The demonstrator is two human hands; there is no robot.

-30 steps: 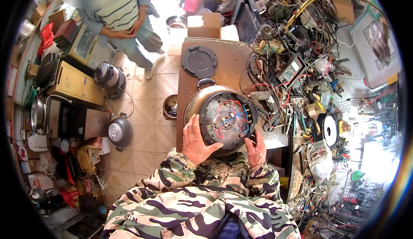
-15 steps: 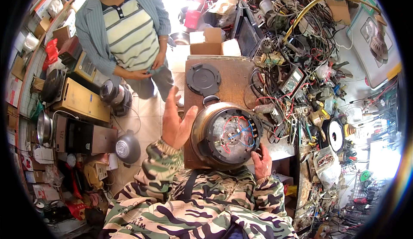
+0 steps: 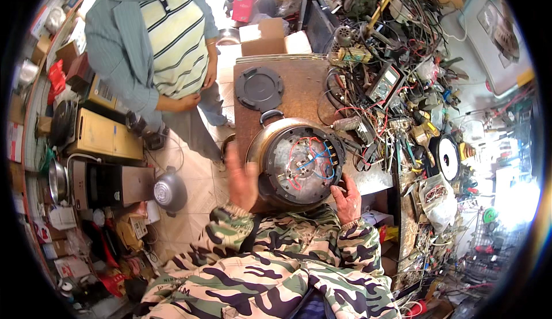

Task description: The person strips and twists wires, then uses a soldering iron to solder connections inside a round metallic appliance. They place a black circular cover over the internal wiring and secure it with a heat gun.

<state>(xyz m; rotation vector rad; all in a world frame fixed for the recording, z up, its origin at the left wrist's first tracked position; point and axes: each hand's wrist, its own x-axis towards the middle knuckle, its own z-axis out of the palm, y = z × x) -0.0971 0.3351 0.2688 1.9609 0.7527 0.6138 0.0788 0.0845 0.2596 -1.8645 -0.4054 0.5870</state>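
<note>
The left hand (image 3: 241, 178) has lifted off and is now hovering open beside the upturned rice cooker (image 3: 299, 164); the right hand (image 3: 347, 197), fingers closed on its rim, is steadying it alone, exposed wiring facing up.

bright daylight, glare top and right | left hand (image 3: 241, 178) motion-blurred | fisheye bending, dark rim
</note>
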